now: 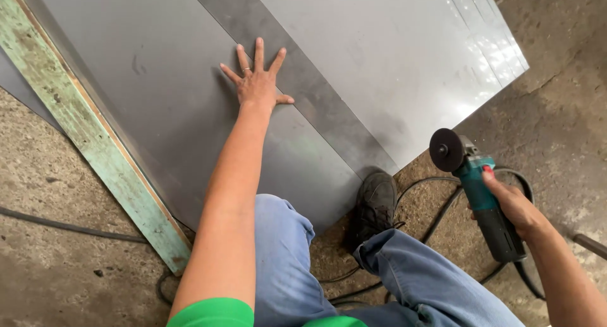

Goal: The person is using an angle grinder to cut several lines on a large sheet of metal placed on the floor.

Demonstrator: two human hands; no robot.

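Your left hand [258, 82] lies open and flat on the grey metal sheet [171, 99] while your right hand [513, 204] grips the teal angle grinder [477, 188], whose black cable [436, 207] beneath could snag the disc.

One view only, from a head-worn camera. It looks steeply down and forward past the wearer's knees, at close range, across grey metal sheets [190, 112] on a concrete floor [556, 112]. Both forearms enter from the bottom edge.
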